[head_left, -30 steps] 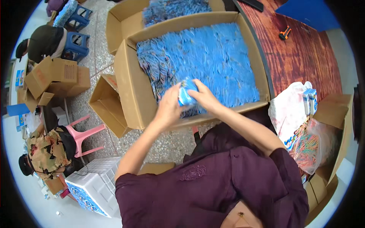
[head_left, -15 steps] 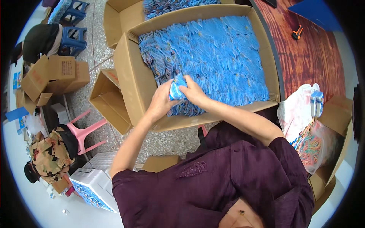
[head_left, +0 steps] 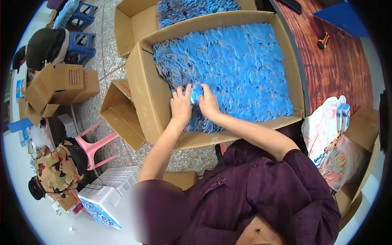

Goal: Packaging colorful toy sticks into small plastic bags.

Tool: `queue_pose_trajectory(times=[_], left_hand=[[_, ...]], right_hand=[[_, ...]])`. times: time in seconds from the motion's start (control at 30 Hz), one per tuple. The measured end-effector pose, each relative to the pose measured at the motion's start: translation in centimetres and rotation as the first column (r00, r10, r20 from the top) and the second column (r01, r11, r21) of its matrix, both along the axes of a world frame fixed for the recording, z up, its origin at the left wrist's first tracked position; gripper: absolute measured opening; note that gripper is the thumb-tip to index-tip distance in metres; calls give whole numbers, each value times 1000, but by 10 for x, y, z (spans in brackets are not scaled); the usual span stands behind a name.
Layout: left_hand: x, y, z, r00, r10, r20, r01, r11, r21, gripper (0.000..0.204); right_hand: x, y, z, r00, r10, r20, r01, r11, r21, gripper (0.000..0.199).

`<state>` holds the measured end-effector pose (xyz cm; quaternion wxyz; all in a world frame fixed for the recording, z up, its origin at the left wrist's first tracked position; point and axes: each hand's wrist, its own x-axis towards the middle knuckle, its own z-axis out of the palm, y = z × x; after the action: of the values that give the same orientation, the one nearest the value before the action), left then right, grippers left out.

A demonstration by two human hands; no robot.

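A large open cardboard box [head_left: 157, 92] in front of me is filled with rows of small blue-striped packets [head_left: 241, 69], packed tightly on edge. At its near left part, my left hand [head_left: 180, 105] and my right hand [head_left: 209, 103] press in from both sides on a small stack of blue packets [head_left: 197, 94]. The left fingers point away from me along the stack's left side. The right hand's fingers curve against its right side. The stack is low among the other packets, and its underside is hidden.
Another box holding blue packets [head_left: 196, 10] stands beyond. To the right are a wood-patterned table [head_left: 330, 73] with an orange-black cutter [head_left: 323, 41], and a bag of colourful thin strips [head_left: 332, 161]. At left are an empty carton [head_left: 122, 114], a pink stool [head_left: 96, 147] and two people seated.
Both hands have lowered the stack of packets from above the box into the near left part of its contents. The left fingers have straightened. The whole view has shifted slightly.
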<state>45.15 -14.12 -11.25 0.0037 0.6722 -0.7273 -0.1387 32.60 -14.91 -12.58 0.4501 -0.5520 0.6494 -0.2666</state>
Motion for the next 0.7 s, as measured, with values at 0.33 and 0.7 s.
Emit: queue_pose_trajectory(times=[0.33,0.7], left_hand=[[-2,-1,-33,953,125,-276,-169,975,-142,73],[-16,16,-3,825,278,-493,-328,945,-16,96]], right_hand=[[6,-10,-6,960,148,-236,-196,962,-192,40],[-22,-36,8,716,439,-544,-526,850,-7,47]])
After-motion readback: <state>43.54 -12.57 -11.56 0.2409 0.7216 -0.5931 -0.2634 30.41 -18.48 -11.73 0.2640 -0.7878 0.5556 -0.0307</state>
